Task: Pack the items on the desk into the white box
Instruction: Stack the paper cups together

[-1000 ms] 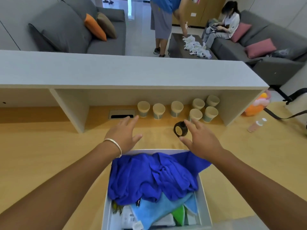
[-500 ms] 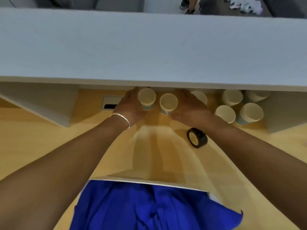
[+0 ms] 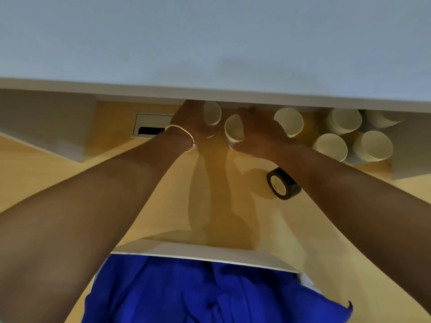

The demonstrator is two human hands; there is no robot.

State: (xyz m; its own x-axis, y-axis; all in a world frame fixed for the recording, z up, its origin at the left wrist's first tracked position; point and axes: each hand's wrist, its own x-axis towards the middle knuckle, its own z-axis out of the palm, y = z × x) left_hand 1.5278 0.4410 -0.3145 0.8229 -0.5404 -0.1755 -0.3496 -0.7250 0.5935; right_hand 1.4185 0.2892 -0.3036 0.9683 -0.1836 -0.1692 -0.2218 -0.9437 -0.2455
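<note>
Beneath the shelf [image 3: 210, 43], the left hand [image 3: 193, 122] has its grip closed around one paper cup [image 3: 211, 113], the right hand [image 3: 258, 134] around a second cup [image 3: 234, 131]. Both cups stand on the counter [image 3: 58, 173] leaning toward the camera, mouths facing it, beyond the white box [image 3: 200, 254].

The paper cups [image 3: 289, 121] under the shelf are cream inside, and the rightmost cup [image 3: 372, 148] shows a pale blue-grey outer wall. The tape roll [image 3: 283, 186] is black with a cream core, lying on a light yellow wood-grain desk [image 3: 46, 173]. The shelf [image 3: 210, 43] is plain pale grey, the box [image 3: 198, 254] white, the cloth [image 3: 198, 294] solid royal blue, and the bracelet [image 3: 184, 134] silver.
</note>
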